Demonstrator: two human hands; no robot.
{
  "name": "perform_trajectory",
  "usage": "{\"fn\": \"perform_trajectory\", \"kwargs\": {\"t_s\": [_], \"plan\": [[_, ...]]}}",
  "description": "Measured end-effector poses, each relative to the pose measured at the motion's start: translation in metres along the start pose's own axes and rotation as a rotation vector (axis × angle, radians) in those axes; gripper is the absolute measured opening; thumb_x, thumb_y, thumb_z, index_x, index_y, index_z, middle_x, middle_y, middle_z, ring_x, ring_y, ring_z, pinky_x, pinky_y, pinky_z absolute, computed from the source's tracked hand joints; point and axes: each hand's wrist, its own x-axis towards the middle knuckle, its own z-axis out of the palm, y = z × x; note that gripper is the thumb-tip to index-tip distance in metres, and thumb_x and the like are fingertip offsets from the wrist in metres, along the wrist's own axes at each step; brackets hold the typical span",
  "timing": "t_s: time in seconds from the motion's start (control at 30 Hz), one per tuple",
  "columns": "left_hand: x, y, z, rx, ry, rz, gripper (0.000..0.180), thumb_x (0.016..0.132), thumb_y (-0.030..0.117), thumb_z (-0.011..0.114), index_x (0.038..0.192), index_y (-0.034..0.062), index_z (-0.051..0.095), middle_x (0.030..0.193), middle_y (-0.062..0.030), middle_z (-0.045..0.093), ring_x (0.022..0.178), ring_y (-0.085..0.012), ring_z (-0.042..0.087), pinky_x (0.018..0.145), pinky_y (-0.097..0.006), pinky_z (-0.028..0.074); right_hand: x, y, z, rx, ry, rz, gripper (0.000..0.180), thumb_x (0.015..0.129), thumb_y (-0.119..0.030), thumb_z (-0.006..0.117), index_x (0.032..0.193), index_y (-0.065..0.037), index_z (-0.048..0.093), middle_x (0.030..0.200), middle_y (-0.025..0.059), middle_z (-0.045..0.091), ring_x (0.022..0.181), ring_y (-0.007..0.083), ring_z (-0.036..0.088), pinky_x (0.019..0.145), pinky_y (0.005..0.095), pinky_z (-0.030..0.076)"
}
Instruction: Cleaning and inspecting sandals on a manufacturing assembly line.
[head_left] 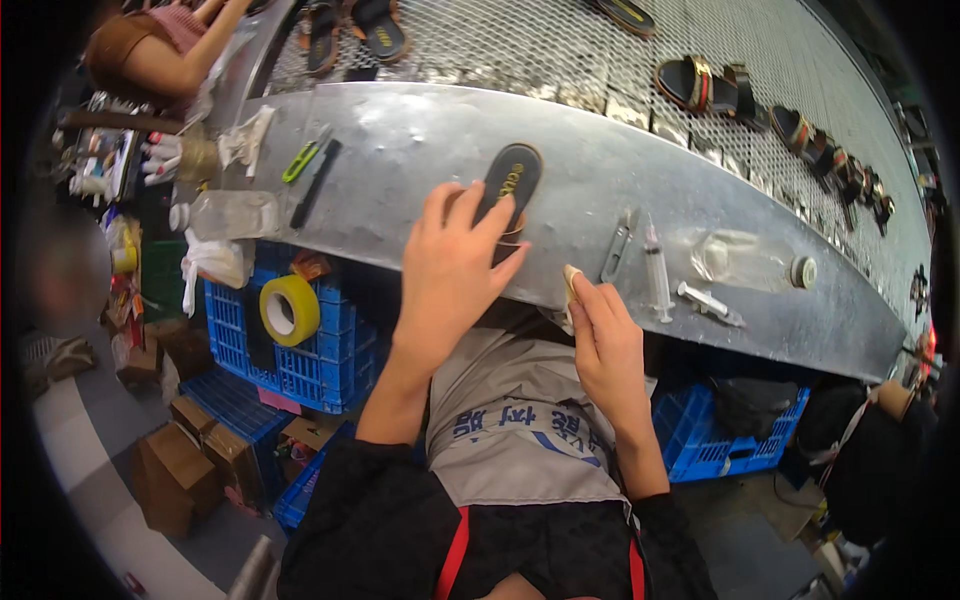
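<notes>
Because the black sole (508, 180) is only pressed flat on the grey metal desk (420, 130) by the left hand (450, 270), it could be pushed sideways and slid off the near edge. The fingers (480, 215) of that hand are spread out and laid over the near end of the sole, not curled around it, so nothing is really gripped. A small pale piece (571, 281) is pinched in the fingertips of the right hand (605, 345), right at the desk edge; it could be dropped onto the lap if the pinch is loosened. What the piece is cannot be told.

From left to right, these things can be counted. One roll of yellow tape (289, 310) is seen on a blue crate (300, 365) below the desk. One clear bottle (232, 213) is laid at the left end. One green cutter (302, 160) and one black stick (316, 183) are beside it. One metal clip tool (618, 245), two syringes (656, 272) and one more clear bottle (750, 262) are laid to the right. Finished sandals (700, 85) are lined up on the mesh belt (560, 50) behind; at least six are seen.
</notes>
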Motion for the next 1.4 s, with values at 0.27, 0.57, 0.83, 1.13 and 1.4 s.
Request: {"fn": "perform_trajectory", "kwargs": {"t_s": [0.27, 0.57, 0.83, 1.13, 1.4], "plan": [[-0.045, 0.018, -0.019, 0.077, -0.145, 0.025, 0.053, 0.071, 0.017, 0.083, 0.123, 0.0092, 0.072, 0.133, -0.0126, 0.065, 0.115, -0.0329, 0.058, 0.088, -0.041, 0.055, 0.011, 0.004, 0.018, -0.093, -0.011, -0.028, 0.048, 0.088, 0.004, 0.063, 0.135, 0.000, 0.057, 0.096, 0.0130, 0.058, 0.074, 0.0339, 0.065, 0.059, 0.0407, 0.052], [-0.045, 0.023, -0.025, 0.133, -0.229, -0.032, 0.061, 0.071, 0.033, 0.084, 0.125, 0.0081, 0.070, 0.128, -0.0126, 0.066, 0.101, -0.0294, 0.062, 0.074, -0.034, 0.058, 0.026, -0.001, 0.041, -0.349, -0.058, -0.094, 0.066, 0.072, 0.001, 0.068, 0.137, 0.001, 0.056, 0.092, 0.0073, 0.053, 0.069, 0.0174, 0.065, 0.054, 0.0312, 0.053], [0.012, -0.053, -0.007, -0.290, -0.281, 0.175, 0.048, 0.090, 0.028, 0.067, 0.130, 0.0013, 0.065, 0.137, -0.0138, 0.062, 0.127, -0.0350, 0.055, 0.107, -0.049, 0.041, 0.037, -0.004, 0.033, -0.411, -0.108, -0.137, 0.058, 0.078, -0.002, 0.068, 0.135, -0.001, 0.059, 0.089, 0.0050, 0.052, 0.068, 0.0157, 0.064, 0.053, 0.0302, 0.052], [0.012, -0.059, 0.017, -0.232, -0.335, 0.155, 0.047, 0.099, 0.015, 0.051, 0.144, 0.0041, 0.057, 0.157, -0.0071, 0.049, 0.150, -0.0307, 0.036, 0.123, -0.054, 0.018, 0.059, -0.013, 0.025, -0.339, -0.246, 0.009, 0.060, 0.080, 0.007, 0.061, 0.137, -0.009, 0.061, 0.099, 0.0074, 0.061, 0.075, 0.0289, 0.068, 0.061, 0.0386, 0.053], [0.011, -0.059, 0.021, -0.190, -0.303, 0.180, 0.047, 0.097, 0.016, 0.053, 0.142, 0.0070, 0.059, 0.156, -0.0048, 0.050, 0.149, -0.0294, 0.038, 0.122, -0.054, 0.020, 0.072, -0.013, 0.019, -0.362, -0.289, -0.066, 0.061, 0.079, 0.008, 0.061, 0.138, -0.009, 0.060, 0.096, 0.0081, 0.059, 0.074, 0.0295, 0.066, 0.060, 0.0397, 0.051]]}}
